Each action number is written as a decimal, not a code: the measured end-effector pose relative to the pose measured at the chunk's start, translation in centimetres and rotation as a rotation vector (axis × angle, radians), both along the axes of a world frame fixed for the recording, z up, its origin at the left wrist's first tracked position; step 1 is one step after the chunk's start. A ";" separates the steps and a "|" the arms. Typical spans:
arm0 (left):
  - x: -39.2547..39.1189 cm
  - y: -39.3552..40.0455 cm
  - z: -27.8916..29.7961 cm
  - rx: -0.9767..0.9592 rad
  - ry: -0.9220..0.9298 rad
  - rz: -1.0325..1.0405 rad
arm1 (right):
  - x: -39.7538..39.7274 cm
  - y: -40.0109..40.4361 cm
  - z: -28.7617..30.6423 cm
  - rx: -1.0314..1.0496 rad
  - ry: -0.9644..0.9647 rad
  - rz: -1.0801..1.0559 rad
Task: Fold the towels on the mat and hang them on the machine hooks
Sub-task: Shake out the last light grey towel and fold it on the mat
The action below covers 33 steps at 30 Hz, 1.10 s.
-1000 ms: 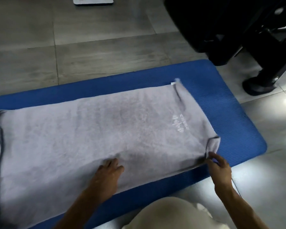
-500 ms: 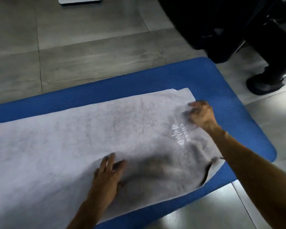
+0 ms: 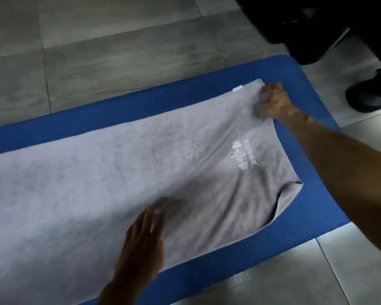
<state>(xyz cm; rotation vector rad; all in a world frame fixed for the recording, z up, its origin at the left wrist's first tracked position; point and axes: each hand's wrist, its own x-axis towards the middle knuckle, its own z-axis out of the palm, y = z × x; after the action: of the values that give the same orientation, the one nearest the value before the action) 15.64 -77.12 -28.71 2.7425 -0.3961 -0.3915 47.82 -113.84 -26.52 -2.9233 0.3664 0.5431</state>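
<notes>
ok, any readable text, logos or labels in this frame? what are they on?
White printed logo with a line of lettering on the grey towel: seen upside down and blurred, not readable.
Small white tag at the towel's far edge: too small, no text can be made out.
Nothing else carries text.

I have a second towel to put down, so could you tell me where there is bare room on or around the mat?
The grey towel covers most of the blue mat, with the left hand flat on it and the right hand gripping its far corner. Only narrow mat strips border it. Bare floor tiles lie beyond; the dark machine crowds the far right.
</notes>
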 end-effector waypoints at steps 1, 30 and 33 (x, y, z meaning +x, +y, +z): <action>-0.4 -0.2 -0.2 0.006 0.029 -0.013 | -0.1 0.3 0.1 -0.043 -0.005 0.032; -6.7 21.6 -2.3 0.268 -0.085 0.801 | -27.0 24.5 -0.7 0.243 -0.245 0.859; -8.2 27.7 -1.9 0.294 -0.009 1.018 | -25.2 33.4 -0.6 0.399 -0.229 1.084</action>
<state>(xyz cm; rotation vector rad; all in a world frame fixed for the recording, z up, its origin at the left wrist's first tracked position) 7.49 -49.46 -30.63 2.7707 1.0994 -0.1542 22.59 -80.48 -27.14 -2.5012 -1.2477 0.3011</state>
